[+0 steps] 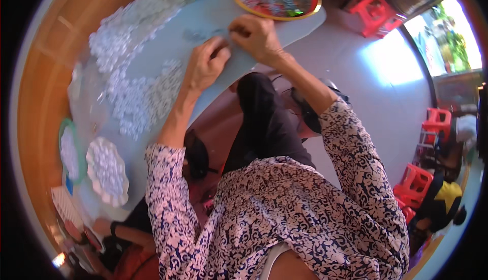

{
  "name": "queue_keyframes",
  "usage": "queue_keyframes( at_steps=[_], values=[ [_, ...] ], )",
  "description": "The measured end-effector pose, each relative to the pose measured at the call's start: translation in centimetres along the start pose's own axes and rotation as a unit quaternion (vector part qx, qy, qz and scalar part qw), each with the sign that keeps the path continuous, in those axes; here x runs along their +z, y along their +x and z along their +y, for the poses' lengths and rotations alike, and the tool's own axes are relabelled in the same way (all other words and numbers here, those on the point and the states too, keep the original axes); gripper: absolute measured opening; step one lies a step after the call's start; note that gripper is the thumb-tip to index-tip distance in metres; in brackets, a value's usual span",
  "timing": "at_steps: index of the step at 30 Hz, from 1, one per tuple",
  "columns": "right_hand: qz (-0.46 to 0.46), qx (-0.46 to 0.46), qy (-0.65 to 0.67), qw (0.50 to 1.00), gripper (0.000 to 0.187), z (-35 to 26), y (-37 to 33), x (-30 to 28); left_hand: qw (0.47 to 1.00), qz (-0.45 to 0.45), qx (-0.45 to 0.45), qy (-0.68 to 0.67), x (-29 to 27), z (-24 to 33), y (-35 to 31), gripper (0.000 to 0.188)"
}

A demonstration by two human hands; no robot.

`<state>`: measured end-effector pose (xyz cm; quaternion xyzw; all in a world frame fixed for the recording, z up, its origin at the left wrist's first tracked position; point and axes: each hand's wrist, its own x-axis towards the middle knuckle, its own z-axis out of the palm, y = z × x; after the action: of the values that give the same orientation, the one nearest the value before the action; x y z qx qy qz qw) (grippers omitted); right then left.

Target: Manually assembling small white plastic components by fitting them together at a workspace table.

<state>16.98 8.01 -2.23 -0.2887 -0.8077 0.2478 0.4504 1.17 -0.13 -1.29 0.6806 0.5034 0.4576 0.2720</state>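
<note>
Floral-print blouse point(284, 204) nearest, we curl left hand point(206, 64) and right hand point(256, 37), any pinched item indeterminable, judging work unfinished: white pieces point(129, 99) lie heaped, completed output unclear.

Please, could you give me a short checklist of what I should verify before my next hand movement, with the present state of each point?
1. Left hand holding something: cannot tell; the hand is blurred.
2. Right hand holding something: cannot tell; its fingers are curled and nothing shows clearly between them.
3. Red tray near the right hand: ok; it lies just beyond this hand, with many small things inside.
4. White pieces all in containers: not ok; many lie loose on the table, left of the left hand.
5. Wavy-edged plate upright: ok; pieces lie in it.
6. Sleeves clear of the hands: ok; both end on the forearms.
</note>
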Motion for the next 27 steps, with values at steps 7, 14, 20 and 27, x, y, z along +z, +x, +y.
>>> queue_keyframes(
  at_steps=[7, 14, 20, 27],
  values=[
    [0.013, 0.044, 0.029, 0.999, 0.012, 0.4, -0.7, 0.3, 0.995, -0.023, 0.035, 0.095, -0.6, 0.7, -0.9, 0.013],
    [-0.004, 0.080, 0.039, 0.996, 0.012, -0.1, -1.2, -0.4, 0.981, 0.039, 0.053, 0.182, -7.6, -0.4, -2.0, 0.007],
    [0.002, 0.069, 0.032, 0.997, 0.012, -0.2, -1.3, -0.7, 0.972, 0.009, 0.025, 0.235, -12.2, -2.6, -2.7, 0.012],
    [0.015, 0.072, 0.017, 0.997, 0.013, -0.7, -2.1, -1.2, 0.954, -0.083, -0.040, 0.287, -11.0, -3.1, -2.5, 0.015]
  ],
)
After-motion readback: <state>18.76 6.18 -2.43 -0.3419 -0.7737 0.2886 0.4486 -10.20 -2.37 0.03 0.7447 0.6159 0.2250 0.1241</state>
